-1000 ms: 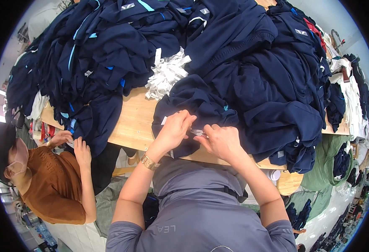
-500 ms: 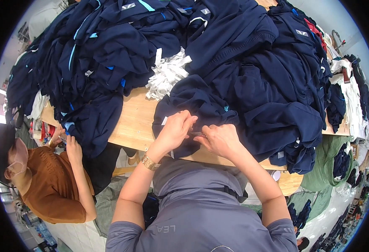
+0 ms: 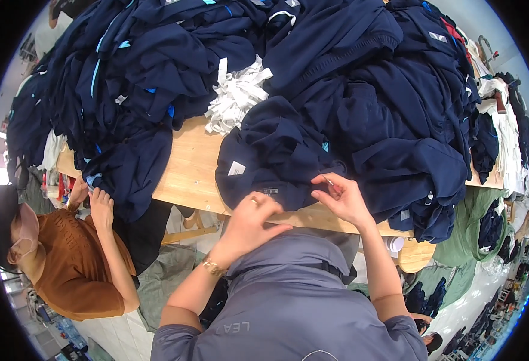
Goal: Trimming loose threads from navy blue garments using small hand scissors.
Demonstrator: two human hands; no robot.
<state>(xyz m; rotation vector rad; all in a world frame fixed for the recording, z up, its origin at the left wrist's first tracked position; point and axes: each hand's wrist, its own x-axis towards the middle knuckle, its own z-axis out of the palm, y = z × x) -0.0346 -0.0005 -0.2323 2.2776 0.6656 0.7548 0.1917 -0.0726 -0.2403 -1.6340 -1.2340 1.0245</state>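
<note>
A dark navy garment (image 3: 276, 153) with a small white label lies on the wooden table (image 3: 189, 174) in front of me. My left hand (image 3: 253, 216) presses down on the garment's near edge, fingers curled over the cloth. My right hand (image 3: 339, 195) hovers just to the right of it, pinching a small thin pale item between thumb and forefinger; I cannot tell what it is. A gold bracelet sits on my left wrist.
Large heaps of navy garments (image 3: 366, 90) cover the table's back and right. A bundle of white strips (image 3: 237, 93) lies between the heaps. A person in a brown top (image 3: 78, 271) stands at the left, hands on another navy garment (image 3: 135, 174). Green cloth (image 3: 481, 210) hangs at right.
My hands have drawn apart: the right hand lifted and moved right with the small pale item, while the left stays on the garment. The person at the left shifted their hands.
</note>
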